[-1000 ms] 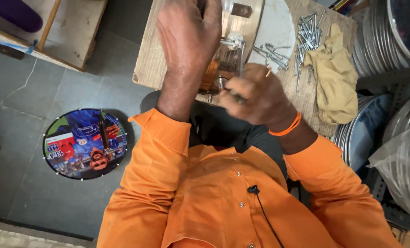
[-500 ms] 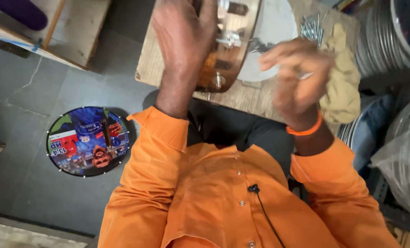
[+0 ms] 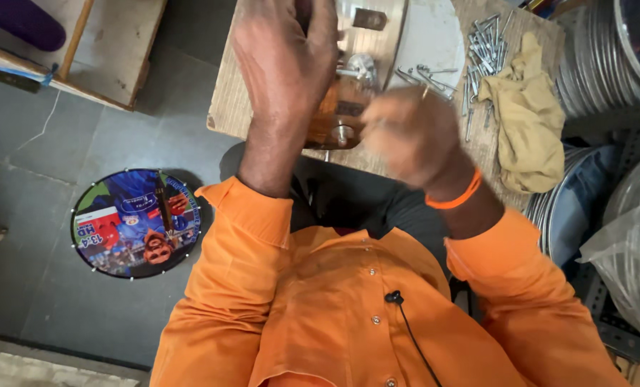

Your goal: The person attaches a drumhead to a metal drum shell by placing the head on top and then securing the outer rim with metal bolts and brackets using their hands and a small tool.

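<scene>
Left hand: my left hand (image 3: 285,68) is up at 12 o'clock, wrapped around the top of the shiny brown metal part (image 3: 339,115). I grip it so it stays still on its edge.
Right hand: my right hand (image 3: 409,136) is at 2 o'clock from my chest, just beside the brown part. It looks blurry. The fingers are curled in, but I cannot tell if they pinch something small.
Brown part: it stands on the pale wooden board surface (image 3: 226,100), close to the near edge. A silver bolt piece (image 3: 359,68) sticks out of it near my left hand.
Screws: a heap of long silver screws (image 3: 481,50) lies at 1 o'clock, near my right hand so I can reach them fast.
White plate: a round white disc (image 3: 427,39) lies flat under some screws.
Cloth: a crumpled yellow rag (image 3: 524,125) rests at 2 o'clock on the board's right end.
Round picture: a round, flat printed disc (image 3: 137,222) with blue, red and green pictures lies on the grey floor at 9 o'clock.
Metal stacks: piles of silver round plates (image 3: 596,64) sit at 3 o'clock, some in a clear plastic bag (image 3: 632,254).
</scene>
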